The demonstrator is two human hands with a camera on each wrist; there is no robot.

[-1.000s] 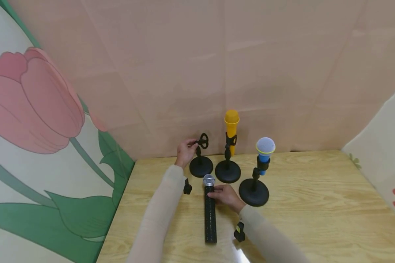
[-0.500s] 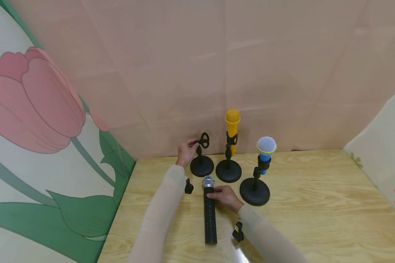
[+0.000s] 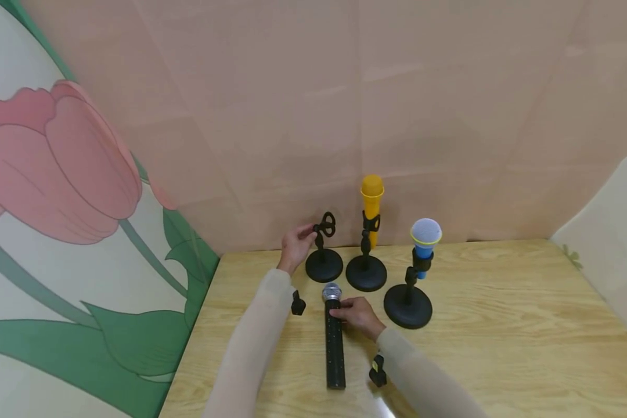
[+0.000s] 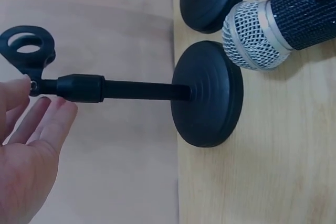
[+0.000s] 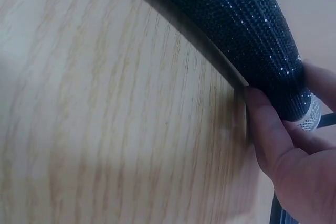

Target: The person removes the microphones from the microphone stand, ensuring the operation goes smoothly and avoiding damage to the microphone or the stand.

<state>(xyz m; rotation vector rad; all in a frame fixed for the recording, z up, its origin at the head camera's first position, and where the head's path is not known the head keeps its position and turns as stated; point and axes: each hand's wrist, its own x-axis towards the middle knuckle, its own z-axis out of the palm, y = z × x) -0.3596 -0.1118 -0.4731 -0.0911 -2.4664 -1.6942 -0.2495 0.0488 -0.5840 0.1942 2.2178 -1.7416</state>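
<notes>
A: How far along does it look?

B: Two stands hold microphones; the empty stand [image 3: 323, 255] near frame centre awaits one. The black microphone [image 3: 334, 339] lies on the bench [image 3: 501, 325], lower centre.

A: And the hands?

B: The left hand [image 3: 296, 244] touches the stand's clip with loosely spread fingers; the right hand [image 3: 357, 315] pinches the microphone below its mesh head.

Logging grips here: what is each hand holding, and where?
Right hand grips the black microphone just below its head; left hand touches the empty stand at its clip.
</notes>
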